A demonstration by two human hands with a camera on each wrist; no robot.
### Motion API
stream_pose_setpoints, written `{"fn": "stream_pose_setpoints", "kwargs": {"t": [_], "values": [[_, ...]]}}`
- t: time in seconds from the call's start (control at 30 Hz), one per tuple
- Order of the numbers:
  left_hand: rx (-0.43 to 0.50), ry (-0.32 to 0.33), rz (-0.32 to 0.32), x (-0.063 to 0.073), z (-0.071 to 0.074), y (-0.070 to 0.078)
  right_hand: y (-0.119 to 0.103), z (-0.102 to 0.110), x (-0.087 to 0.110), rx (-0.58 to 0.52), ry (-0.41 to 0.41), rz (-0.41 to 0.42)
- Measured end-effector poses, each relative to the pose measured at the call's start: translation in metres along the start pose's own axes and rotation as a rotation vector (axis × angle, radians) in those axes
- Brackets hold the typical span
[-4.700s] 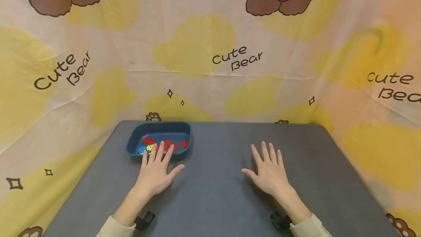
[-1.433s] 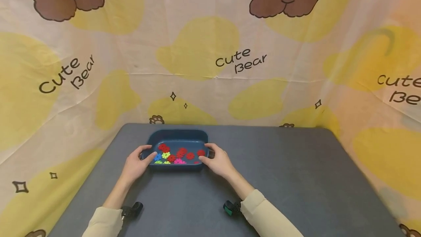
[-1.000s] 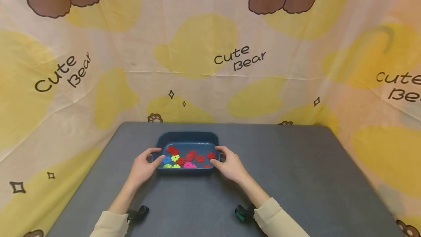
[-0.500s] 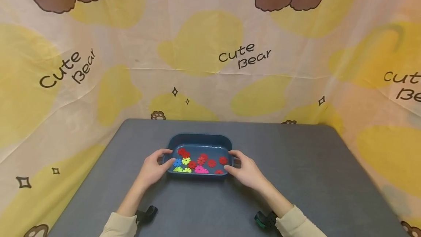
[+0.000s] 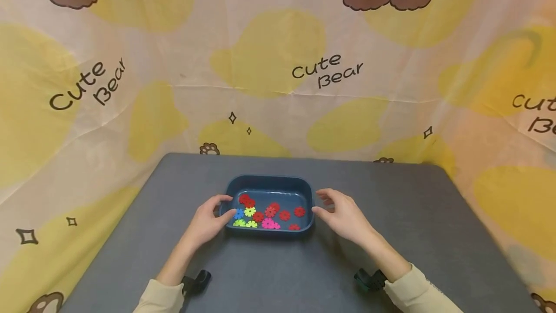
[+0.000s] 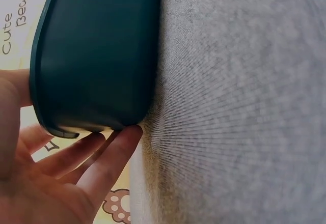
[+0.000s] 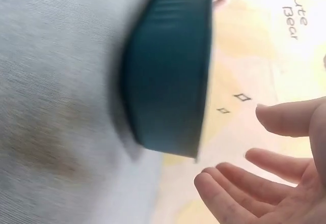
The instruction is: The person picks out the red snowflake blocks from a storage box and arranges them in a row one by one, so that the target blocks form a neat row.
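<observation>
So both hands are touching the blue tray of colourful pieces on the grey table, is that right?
Not quite: only the left hand touches the blue tray of colourful pieces on the grey table; the right hand is apart from it, as the right wrist view shows.

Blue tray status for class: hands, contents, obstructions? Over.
Left hand holding tray by one end. Right hand holding nothing, off tray. Tray on table, colourful discs inside. No obstruction seen.
</observation>
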State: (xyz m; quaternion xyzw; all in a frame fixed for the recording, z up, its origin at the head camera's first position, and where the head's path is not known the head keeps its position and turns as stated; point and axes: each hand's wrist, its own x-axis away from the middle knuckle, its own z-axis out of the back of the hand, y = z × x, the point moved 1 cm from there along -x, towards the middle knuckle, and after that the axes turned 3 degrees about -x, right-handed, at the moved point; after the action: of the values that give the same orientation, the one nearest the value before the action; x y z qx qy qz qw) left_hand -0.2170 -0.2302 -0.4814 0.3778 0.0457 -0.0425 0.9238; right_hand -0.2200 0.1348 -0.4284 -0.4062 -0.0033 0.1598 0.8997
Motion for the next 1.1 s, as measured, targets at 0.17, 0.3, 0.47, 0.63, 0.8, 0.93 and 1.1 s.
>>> {"fn": "stream_pose_setpoints", "kwargs": {"t": [0.17,0.3,0.47,0.63,0.8,0.93,1.1], "values": [[-0.006,-0.013,-0.008,-0.002,0.001,0.001,-0.015,0.008,-0.008,0.028,-0.004,0.047],[-0.01,-0.011,-0.009,-0.003,0.0,0.001,-0.029,0.004,-0.016,0.006,-0.023,0.049],[-0.012,-0.009,-0.016,-0.003,-0.001,-0.001,-0.039,-0.011,-0.029,-0.051,-0.06,0.078],[-0.009,-0.006,-0.016,-0.002,-0.001,-0.001,-0.045,-0.028,-0.043,-0.085,-0.096,0.123],[-0.009,0.0,-0.012,-0.001,-0.002,-0.001,-0.046,-0.046,-0.057,-0.074,-0.163,0.167],[-0.013,0.005,-0.012,0.0,-0.003,-0.001,-0.046,-0.058,-0.066,-0.045,-0.22,0.187],[-0.013,0.009,-0.015,0.001,-0.003,0.001,-0.041,-0.073,-0.076,-0.001,-0.268,0.169]]}}
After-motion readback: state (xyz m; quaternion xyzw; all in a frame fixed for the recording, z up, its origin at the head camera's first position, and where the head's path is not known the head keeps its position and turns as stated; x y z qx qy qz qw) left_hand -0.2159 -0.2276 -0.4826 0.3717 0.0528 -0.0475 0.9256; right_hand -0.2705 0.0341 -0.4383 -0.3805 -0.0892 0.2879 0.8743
